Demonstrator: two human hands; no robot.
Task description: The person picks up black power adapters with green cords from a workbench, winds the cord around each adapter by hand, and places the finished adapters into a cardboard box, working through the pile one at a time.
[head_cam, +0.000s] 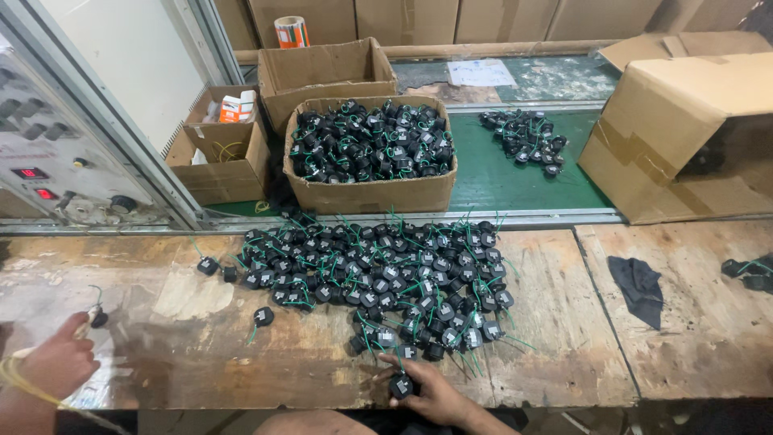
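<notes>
- My right hand [435, 393] pinches one small black round coil part with green wires [400, 386] at the pile's [378, 274] near edge.
- My left hand [55, 364], fingers curled shut, grips a slim yellowish tool [80, 326] on the worn wooden bench [201, 354].

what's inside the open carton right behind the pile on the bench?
The open carton is filled nearly to its rim with small black parts with green wires, the same kind as the pile on the bench. Only the top layer shows; lower layers and the bottom are covered.

Open brown cardboard box [369, 193] of black parts, centre, red displays [30, 172] left
</notes>
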